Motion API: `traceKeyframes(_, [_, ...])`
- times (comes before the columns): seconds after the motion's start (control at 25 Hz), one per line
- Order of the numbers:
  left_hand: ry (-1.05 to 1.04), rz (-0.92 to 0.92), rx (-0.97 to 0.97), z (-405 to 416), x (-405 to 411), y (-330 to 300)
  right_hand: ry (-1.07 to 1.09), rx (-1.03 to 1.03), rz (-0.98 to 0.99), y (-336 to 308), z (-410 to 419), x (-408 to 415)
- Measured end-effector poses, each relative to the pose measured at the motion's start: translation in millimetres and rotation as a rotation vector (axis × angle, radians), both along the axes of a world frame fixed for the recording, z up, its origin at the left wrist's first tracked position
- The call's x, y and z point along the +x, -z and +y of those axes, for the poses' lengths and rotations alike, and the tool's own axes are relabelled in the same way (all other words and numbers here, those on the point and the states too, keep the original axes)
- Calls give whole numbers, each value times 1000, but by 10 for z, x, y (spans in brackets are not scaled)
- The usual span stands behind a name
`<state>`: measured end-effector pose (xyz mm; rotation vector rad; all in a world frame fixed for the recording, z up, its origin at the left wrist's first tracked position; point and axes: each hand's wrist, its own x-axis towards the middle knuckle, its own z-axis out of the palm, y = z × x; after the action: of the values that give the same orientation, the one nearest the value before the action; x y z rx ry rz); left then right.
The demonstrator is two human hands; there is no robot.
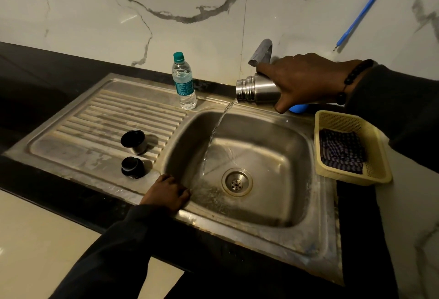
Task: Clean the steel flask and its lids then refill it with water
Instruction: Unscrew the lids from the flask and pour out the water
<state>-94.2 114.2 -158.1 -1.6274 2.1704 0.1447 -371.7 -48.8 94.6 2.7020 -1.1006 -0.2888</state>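
Note:
My right hand [306, 78] grips the steel flask [256, 89] and holds it tipped sideways over the back rim of the sink [316, 234]. A thin stream of water runs from the flask's open mouth down into the basin beside the drain [237, 182]. My left hand [166, 193] rests on the sink's front left rim with fingers curled over the edge, holding nothing. On the ribbed draining board [118, 113] stand the flask's two lids: the cup lid [133, 141] and, nearer me, the black stopper [133, 167]. A plastic water bottle [184, 81] with a green cap stands upright at the back.
The tap [260, 52] juts out behind my right hand. A yellow plastic basket [377, 156] holding a dark checked cloth [342, 151] sits right of the sink. A blue object [298, 108] shows under the flask. A blue tool [356, 21] hangs on the marble wall.

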Motion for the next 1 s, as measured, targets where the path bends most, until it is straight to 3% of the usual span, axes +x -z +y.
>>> traceKeyframes(0.44, [-28, 59, -62, 11, -30, 2, -32, -30, 79, 89, 19, 4])
traceKeyframes(0.6, [53, 50, -160, 36, 1, 6, -53, -62, 108, 97, 12, -3])
traceKeyframes(0.68, [63, 22, -102, 37, -10, 17, -57, -67, 139, 99, 12, 9])
traceKeyframes(0.8, [-5, 110, -113, 29, -14, 34, -59, -64, 204, 97, 2, 39])
traceKeyframes(0.96, [-17, 68, -256, 69, 17, 39, -55, -9, 278, 72, 12, 134])
traceKeyframes(1.0, [-45, 98, -189, 67, 0, 3, -52, 10, 292, 71, 21, 169])
